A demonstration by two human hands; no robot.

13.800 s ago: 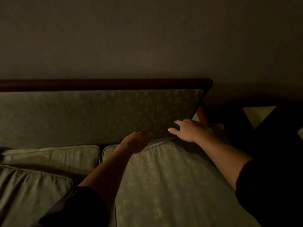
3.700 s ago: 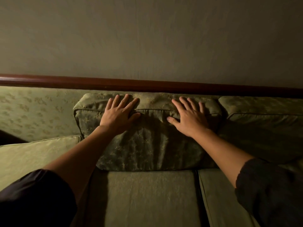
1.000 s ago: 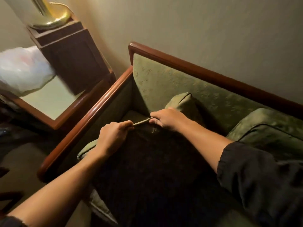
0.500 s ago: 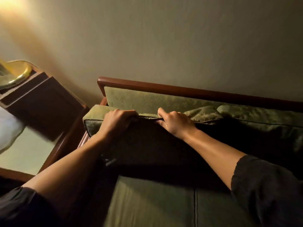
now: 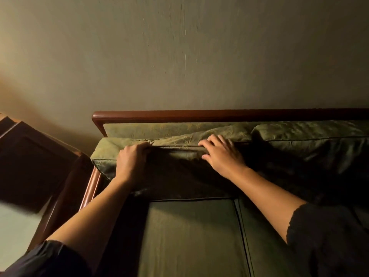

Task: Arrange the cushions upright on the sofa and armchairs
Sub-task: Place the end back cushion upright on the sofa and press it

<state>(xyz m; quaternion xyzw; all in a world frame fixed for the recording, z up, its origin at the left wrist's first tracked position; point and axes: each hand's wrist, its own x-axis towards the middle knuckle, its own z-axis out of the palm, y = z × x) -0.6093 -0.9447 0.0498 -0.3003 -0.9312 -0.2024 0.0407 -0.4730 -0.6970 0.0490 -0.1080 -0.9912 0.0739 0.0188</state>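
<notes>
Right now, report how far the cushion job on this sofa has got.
Done: the right back cushion stands upright against the sofa back. In hand: the left hand grips the top edge of the left back cushion, and the right hand presses it back; it looks nearly seated. Left: settling it. The armchairs are not in view.

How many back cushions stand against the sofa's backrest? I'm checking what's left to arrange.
2. The left back cushion stands at the sofa's left end under both hands; the right back cushion leans beside it, cut off by the frame's right edge. More may lie beyond.
</notes>
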